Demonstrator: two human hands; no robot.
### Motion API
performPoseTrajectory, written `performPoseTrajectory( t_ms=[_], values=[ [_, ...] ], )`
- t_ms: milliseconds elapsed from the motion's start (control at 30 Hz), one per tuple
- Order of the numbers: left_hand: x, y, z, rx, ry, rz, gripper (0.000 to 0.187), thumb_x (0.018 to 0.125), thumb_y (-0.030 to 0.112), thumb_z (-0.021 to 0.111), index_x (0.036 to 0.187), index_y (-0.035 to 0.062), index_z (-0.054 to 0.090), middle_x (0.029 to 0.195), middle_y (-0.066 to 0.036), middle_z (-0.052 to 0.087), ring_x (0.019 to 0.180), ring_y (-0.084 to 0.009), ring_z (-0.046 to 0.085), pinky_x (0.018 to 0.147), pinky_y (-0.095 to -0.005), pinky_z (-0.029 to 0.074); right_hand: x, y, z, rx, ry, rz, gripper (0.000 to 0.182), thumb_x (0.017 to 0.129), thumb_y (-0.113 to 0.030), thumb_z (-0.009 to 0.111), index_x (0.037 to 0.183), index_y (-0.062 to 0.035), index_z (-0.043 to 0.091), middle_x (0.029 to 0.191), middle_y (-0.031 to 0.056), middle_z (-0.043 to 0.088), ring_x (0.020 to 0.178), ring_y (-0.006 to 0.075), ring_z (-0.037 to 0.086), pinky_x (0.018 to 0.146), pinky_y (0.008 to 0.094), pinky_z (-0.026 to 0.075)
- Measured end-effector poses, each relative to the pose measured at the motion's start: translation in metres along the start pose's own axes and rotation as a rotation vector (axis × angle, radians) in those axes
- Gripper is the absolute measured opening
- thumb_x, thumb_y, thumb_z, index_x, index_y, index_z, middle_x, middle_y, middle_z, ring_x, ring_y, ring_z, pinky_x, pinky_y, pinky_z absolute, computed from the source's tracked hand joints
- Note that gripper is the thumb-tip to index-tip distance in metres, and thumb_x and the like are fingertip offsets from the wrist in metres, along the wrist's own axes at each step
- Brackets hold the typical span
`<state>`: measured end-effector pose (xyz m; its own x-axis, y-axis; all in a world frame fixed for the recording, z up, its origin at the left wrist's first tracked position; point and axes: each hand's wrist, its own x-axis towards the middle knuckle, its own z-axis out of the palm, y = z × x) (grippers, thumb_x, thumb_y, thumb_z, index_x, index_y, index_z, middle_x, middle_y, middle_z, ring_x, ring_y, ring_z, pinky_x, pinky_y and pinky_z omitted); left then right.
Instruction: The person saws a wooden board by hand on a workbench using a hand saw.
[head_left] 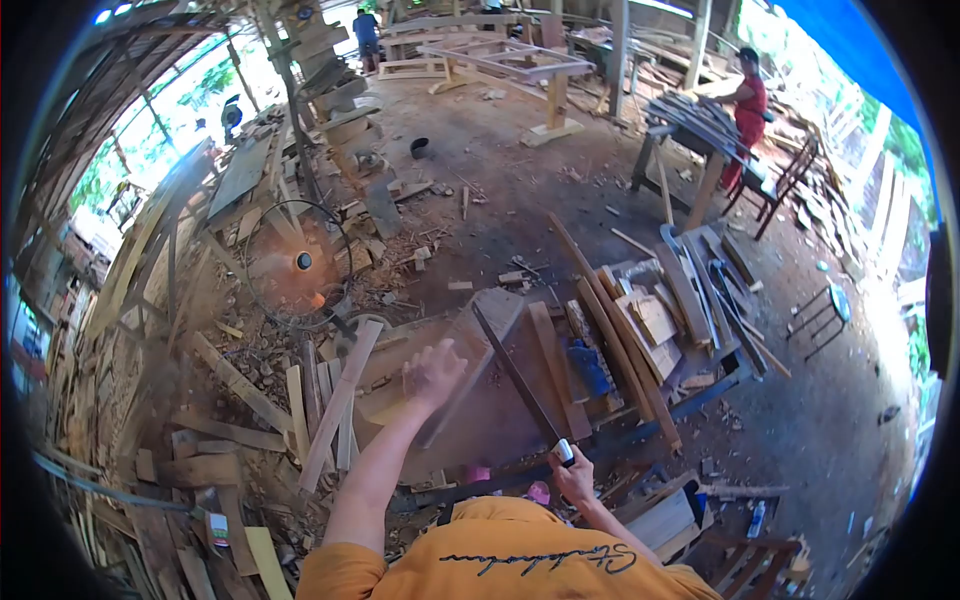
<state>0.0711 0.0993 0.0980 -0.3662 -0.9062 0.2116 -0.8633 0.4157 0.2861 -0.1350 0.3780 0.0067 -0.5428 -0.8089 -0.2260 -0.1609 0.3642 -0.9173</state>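
My right hand (pixel 575 478) is closed around the white and dark handle of a hand saw (pixel 518 378). Its long dark blade slants away to the upper left, and the tip overlaps a wide plank (pixel 492 318) on the workbench (pixel 465 425). Over the left edge of that plank is my left hand (pixel 437 373), fingers apart and slightly blurred, with nothing held in it. A reddish-brown board (pixel 557 365) lies just right of the saw blade.
Stacked boards (pixel 640 325) and a blue object (pixel 590 368) cover the bench's right side. A round fan (pixel 300 262) stands ahead on the left. Scrap wood (pixel 240 440) is heaped at left. A person in red (pixel 750 105) stands at a far table (pixel 690 115).
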Motion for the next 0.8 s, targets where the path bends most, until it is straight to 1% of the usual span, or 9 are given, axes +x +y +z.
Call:
performPoseTrajectory(
  t_ms=[67, 267, 367, 467, 500, 567, 700, 767, 800],
  values=[
    [0.0, 0.004, -0.01, -0.023, -0.07, -0.007, 0.057, 0.086, 0.046, 0.066, 0.136, 0.0239, 0.049, 0.114, -0.013, 0.063, 0.108, -0.0367, 0.06, 0.094, -0.0577, 0.042, 0.0, 0.002, 0.002, 0.003, -0.009, -0.005, 0.022, 0.089, -0.024, 0.072, 0.094, -0.0042, 0.062, 0.061, -0.0001, 0.058, 0.052, 0.0076, 0.053, 0.046, 0.0268, 0.041],
    [-0.008, -0.006, -0.013, -0.069, -0.099, -0.053, 0.07, 0.084, 0.051, 0.067, 0.143, 0.021, 0.042, 0.13, -0.016, 0.059, 0.123, -0.0386, 0.054, 0.104, -0.0614, 0.035, 0.007, 0.013, 0.0, 0.03, -0.064, 0.013, 0.024, 0.09, -0.024, 0.072, 0.096, -0.0031, 0.062, 0.063, -0.0001, 0.058, 0.052, 0.0074, 0.054, 0.046, 0.0261, 0.042],
    [-0.016, -0.025, -0.006, -0.001, -0.036, -0.073, 0.071, 0.083, 0.056, 0.067, 0.139, 0.0187, 0.045, 0.126, -0.017, 0.061, 0.118, -0.039, 0.056, 0.102, -0.0611, 0.036, 0.01, 0.017, -0.003, -0.02, -0.048, -0.053, 0.023, 0.091, -0.024, 0.071, 0.097, -0.0035, 0.062, 0.063, -0.0003, 0.057, 0.052, 0.0072, 0.054, 0.046, 0.0254, 0.041],
    [-0.022, -0.033, -0.015, 0.028, -0.082, -0.085, 0.069, 0.081, 0.059, 0.067, 0.134, 0.0177, 0.05, 0.119, -0.017, 0.063, 0.112, -0.0384, 0.059, 0.098, -0.0601, 0.039, 0.014, 0.028, -0.003, 0.027, -0.063, -0.036, 0.021, 0.091, -0.024, 0.071, 0.095, -0.0056, 0.062, 0.062, -0.0012, 0.056, 0.052, 0.0071, 0.053, 0.046, 0.0252, 0.042],
    [-0.025, -0.036, -0.013, 0.023, -0.109, -0.101, 0.069, 0.081, 0.059, 0.067, 0.134, 0.0177, 0.05, 0.119, -0.017, 0.063, 0.112, -0.0384, 0.059, 0.098, -0.0601, 0.039, 0.015, 0.03, -0.004, 0.016, -0.07, -0.049, 0.021, 0.091, -0.024, 0.071, 0.091, -0.0059, 0.061, 0.061, -0.0016, 0.055, 0.051, 0.0072, 0.053, 0.046, 0.0255, 0.041],
    [-0.028, -0.042, -0.002, 0.056, 0.033, -0.035, 0.065, 0.081, 0.059, 0.068, 0.128, 0.0166, 0.053, 0.113, -0.016, 0.064, 0.106, -0.0368, 0.062, 0.094, -0.0575, 0.041, 0.014, 0.025, -0.004, -0.028, -0.051, -0.077, 0.021, 0.091, -0.024, 0.07, 0.088, -0.0054, 0.06, 0.062, -0.0016, 0.055, 0.053, 0.006, 0.052, 0.047, 0.0258, 0.041],
    [-0.029, -0.035, -0.01, 0.047, -0.004, -0.038, 0.063, 0.081, 0.056, 0.07, 0.126, 0.0154, 0.053, 0.111, -0.015, 0.064, 0.106, -0.0366, 0.061, 0.091, -0.0586, 0.043, 0.007, 0.02, -0.005, -0.017, -0.033, -0.066, 0.022, 0.09, -0.024, 0.071, 0.088, -0.0047, 0.06, 0.063, -0.0012, 0.056, 0.056, 0.0047, 0.05, 0.049, 0.0257, 0.041],
    [-0.027, -0.031, -0.016, 0.073, -0.012, -0.052, 0.063, 0.08, 0.055, 0.071, 0.126, 0.0157, 0.053, 0.109, -0.014, 0.063, 0.105, -0.0362, 0.061, 0.092, -0.0576, 0.043, -0.002, 0.003, -0.007, -0.014, -0.034, -0.102, 0.026, 0.09, -0.024, 0.072, 0.09, -0.0015, 0.06, 0.065, 0.0096, 0.057, 0.061, 0.012, 0.05, 0.058, 0.0342, 0.046],
    [-0.027, -0.029, -0.017, 0.111, -0.017, -0.056, 0.062, 0.079, 0.053, 0.073, 0.126, 0.0166, 0.053, 0.109, -0.013, 0.064, 0.107, -0.0332, 0.062, 0.093, -0.0538, 0.043, -0.002, 0.009, -0.004, 0.022, -0.04, -0.179, 0.024, 0.09, -0.023, 0.072, 0.094, -0.0025, 0.062, 0.066, 0.0067, 0.06, 0.058, 0.01, 0.051, 0.055, 0.0316, 0.046]
  ],
)
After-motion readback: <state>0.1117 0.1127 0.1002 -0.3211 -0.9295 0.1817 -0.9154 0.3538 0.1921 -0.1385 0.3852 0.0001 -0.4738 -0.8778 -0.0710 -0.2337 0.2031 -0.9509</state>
